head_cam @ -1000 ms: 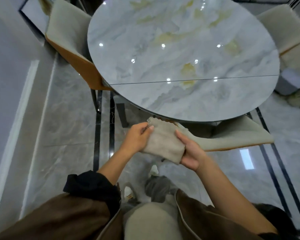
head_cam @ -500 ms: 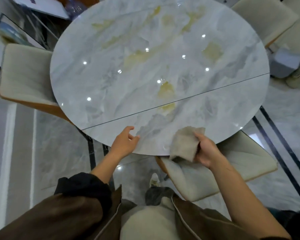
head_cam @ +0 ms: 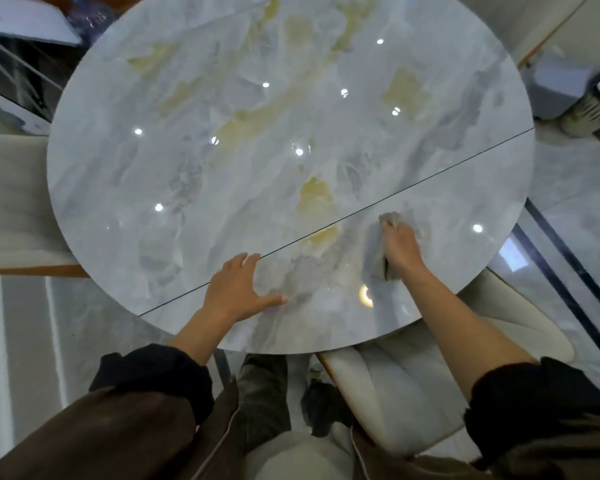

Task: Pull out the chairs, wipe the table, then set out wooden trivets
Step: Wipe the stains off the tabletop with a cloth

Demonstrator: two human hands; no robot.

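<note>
- Head view: the cloth is pressed to the table under the right hand, whose fingers are curled over it.
- The left hand is laid flat beside it, fingers spread.
- The cloth is judged soft and light, and is best gripped bunched at its middle.

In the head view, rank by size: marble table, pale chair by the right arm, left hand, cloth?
1. table, filling most of the view.
2. chair, partly hidden under the table.
3. left hand and cloth: unranked, since the right hand covers most of the cloth.
</note>
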